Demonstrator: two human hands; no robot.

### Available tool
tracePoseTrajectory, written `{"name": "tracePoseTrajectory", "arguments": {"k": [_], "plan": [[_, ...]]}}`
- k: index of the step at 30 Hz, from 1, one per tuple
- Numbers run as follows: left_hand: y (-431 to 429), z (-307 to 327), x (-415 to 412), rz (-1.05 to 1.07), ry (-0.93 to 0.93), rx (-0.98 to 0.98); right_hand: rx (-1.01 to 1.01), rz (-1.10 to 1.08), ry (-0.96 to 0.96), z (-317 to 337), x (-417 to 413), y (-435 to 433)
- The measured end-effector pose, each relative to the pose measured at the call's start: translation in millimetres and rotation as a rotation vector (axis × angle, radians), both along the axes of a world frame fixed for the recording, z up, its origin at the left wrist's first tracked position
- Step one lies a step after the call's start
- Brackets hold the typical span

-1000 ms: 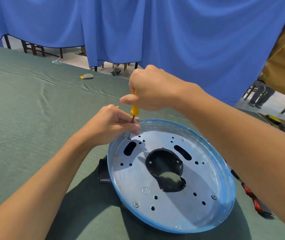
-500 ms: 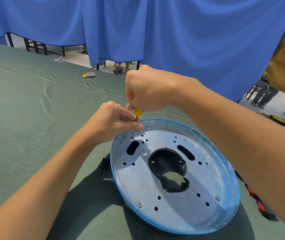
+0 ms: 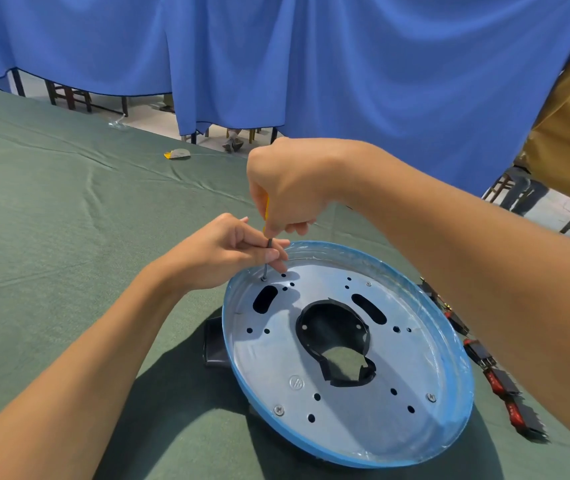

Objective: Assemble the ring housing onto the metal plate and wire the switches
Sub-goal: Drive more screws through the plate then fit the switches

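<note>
A round metal plate (image 3: 411,362) with a blue-filmed rim lies on the green cloth, with a black ring housing (image 3: 215,344) showing under its left edge and through the centre cut-out. My right hand (image 3: 287,188) grips the yellow handle of a screwdriver (image 3: 267,258), which stands upright with its tip on a screw at the plate's far-left edge. My left hand (image 3: 221,254) pinches the shaft just above the tip. Screws sit in holes at the plate's near and far edges.
Red and black switches with wires (image 3: 498,375) lie on the cloth to the right of the plate, partly hidden by my right forearm. A small yellow and grey object (image 3: 178,154) lies further back. A blue curtain hangs behind the table. A person in a tan shirt stands at the right.
My right hand has turned on the screwdriver handle, so less of the yellow shows. The tip stays on the same screw and my left hand keeps hold of the shaft.
</note>
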State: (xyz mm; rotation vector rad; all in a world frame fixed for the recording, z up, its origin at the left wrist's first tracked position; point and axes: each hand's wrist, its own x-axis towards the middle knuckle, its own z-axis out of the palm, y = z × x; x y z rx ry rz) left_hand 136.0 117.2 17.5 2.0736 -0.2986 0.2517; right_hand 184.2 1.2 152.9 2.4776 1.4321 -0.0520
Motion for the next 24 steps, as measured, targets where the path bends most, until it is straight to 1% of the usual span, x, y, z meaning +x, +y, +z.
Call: {"name": "tracePoseTrajectory", "arguments": {"k": [2, 6, 10, 13, 17, 19, 22, 24], "plan": [[-1, 1, -1, 0.025, -0.007, -0.013, 0.015, -0.034, 0.023, -1, 2, -1], [-4, 0, 1, 0.172, -0.116, -0.002, 0.015, -0.143, 0.066, -2, 2, 0], [-6, -2, 2, 0.167, -0.115, 0.052, -0.034, -0.206, 0.088, -1, 2, 4], [-4, -2, 3, 0.097, -0.068, 0.058, -0.049, -0.164, 0.106, 3, 4, 1], [-3, -2, 4, 0.048, -0.017, 0.050, -0.139, 0.091, -0.032, 13, 3, 1], [-1, -3, 3, 0.027, 0.013, 0.011, -0.151, 0.144, -0.066, 10, 3, 5], [0, -5, 2, 0.010, 0.031, -0.060, -0.146, 0.117, -0.059, 2, 5, 11], [-3, -5, 2, 0.065, 0.031, -0.089, -0.154, -0.018, 0.018, 4, 9, 12]]}}
